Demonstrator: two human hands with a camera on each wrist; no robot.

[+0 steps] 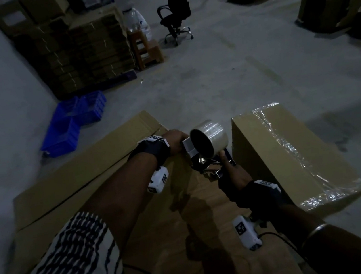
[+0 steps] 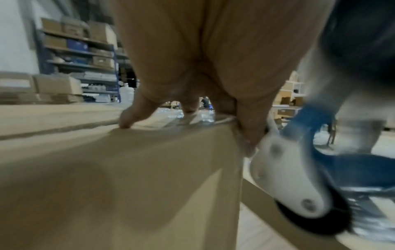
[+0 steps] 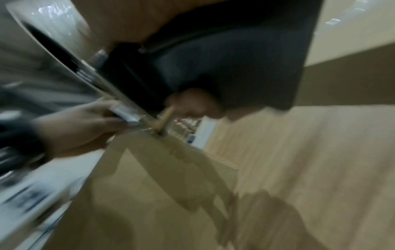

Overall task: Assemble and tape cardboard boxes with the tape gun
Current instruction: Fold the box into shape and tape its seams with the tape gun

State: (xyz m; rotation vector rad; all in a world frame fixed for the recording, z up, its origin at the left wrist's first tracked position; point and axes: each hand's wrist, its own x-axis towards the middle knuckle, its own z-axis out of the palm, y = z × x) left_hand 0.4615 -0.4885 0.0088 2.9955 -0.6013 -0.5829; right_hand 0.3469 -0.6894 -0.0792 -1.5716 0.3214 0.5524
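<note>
Bare forearms, each with a black fabric wrist strap [image 1: 156,150] carrying a white plastic camera block [image 1: 157,180] printed with black square markers. Black-and-white striped sleeve [image 1: 60,265] behind the left strap; thin metal bangle [image 1: 313,233] and a black cable [image 1: 279,238] behind the right.
</note>
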